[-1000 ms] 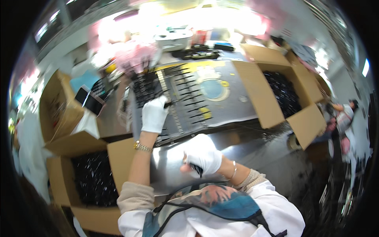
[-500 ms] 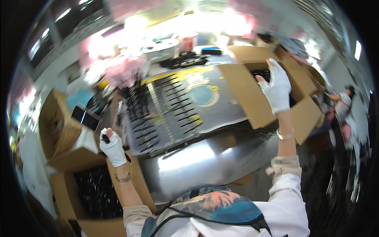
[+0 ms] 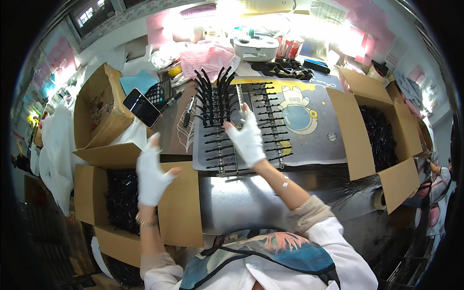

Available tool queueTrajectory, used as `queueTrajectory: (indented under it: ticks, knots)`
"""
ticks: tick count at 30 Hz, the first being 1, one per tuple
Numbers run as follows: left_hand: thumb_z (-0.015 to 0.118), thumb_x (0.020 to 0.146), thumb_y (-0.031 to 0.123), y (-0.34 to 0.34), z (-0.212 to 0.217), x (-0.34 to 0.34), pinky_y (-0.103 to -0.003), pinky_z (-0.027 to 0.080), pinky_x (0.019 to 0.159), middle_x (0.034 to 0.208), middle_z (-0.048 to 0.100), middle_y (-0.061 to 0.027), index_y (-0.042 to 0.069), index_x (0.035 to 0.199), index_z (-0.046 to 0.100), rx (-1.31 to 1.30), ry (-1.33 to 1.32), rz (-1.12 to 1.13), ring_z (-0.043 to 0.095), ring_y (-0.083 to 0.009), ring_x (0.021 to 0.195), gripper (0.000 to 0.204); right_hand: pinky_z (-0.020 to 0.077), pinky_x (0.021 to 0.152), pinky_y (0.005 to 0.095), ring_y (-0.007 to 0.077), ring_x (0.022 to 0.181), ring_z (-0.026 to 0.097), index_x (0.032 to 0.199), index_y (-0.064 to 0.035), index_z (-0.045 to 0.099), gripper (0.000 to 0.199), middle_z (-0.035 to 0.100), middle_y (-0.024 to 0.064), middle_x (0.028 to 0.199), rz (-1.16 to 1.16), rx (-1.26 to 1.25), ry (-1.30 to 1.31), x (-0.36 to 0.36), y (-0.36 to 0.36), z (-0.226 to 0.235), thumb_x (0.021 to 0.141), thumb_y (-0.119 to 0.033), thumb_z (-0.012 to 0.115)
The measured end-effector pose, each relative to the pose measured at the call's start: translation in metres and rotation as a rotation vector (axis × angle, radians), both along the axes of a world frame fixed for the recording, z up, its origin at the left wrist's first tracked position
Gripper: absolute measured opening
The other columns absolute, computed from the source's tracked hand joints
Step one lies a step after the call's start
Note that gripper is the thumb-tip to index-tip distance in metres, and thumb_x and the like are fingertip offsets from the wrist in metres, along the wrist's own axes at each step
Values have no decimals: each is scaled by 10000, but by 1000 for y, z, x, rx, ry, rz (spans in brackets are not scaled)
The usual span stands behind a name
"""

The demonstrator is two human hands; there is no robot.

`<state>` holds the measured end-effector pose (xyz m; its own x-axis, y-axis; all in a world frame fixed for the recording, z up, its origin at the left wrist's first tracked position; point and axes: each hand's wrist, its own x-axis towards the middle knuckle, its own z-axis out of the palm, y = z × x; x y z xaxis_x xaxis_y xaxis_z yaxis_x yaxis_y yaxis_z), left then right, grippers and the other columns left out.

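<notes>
Watch that rack, it could tip.
Your right hand (image 3: 249, 140) presses flat on the rack (image 3: 241, 128) of black pieces mid-surface; left hand (image 3: 152, 176) hovers spread-fingered, empty I think, above the box (image 3: 181, 203). A nudge scatters pieces.

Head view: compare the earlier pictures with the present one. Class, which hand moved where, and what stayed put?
The right hand has swung back from the open box on the right to the rack of black pieces on the mat. The left hand, open, has lifted slightly above the left box; whether it let anything go cannot be told. Boxes, mat, phone and calculator stayed.
</notes>
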<state>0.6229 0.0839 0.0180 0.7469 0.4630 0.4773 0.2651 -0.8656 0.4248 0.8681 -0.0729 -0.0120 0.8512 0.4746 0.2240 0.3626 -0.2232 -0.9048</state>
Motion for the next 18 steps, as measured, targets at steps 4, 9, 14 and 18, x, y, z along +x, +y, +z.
queueTrajectory:
  ticks: [4, 9, 14, 18]
  knots:
    - [832, 781, 418, 4, -27, 151, -416, 388, 1117, 1488, 435, -272, -10, 1537, 267, -359, -150, 20, 471, -373, 1358, 1036, 372, 1125, 358, 342, 1345, 474, 1472, 54, 346, 862, 461, 231, 1464, -234, 323, 123, 12, 79, -12, 777, -168, 805]
    - [782, 861, 152, 46, -17, 256, -316, 451, 1028, 1418, 537, -123, 55, 1530, 344, -704, -681, -248, 538, -173, 1224, 805, 369, 1143, 358, 359, 1348, 475, 1465, 70, 365, 842, 455, 257, 1472, -353, 303, -50, 50, 117, 8, 776, -185, 777]
    - [761, 894, 154, 48, -31, 273, -221, 432, 642, 747, 568, 49, 59, 794, 596, -755, -669, -48, 473, -39, 712, 215, 541, 838, 357, 295, 921, 706, 1198, -55, 618, 413, 715, 163, 1049, -338, 308, 8, 79, 145, 16, 821, -187, 723]
    - [728, 930, 198, 47, -43, 274, -246, 367, 568, 673, 463, 63, 44, 743, 523, -646, -824, -49, 388, -45, 650, 317, 538, 673, 374, 287, 673, 686, 852, -50, 670, 139, 703, 115, 733, -455, 297, -155, 94, 148, -2, 862, -188, 676]
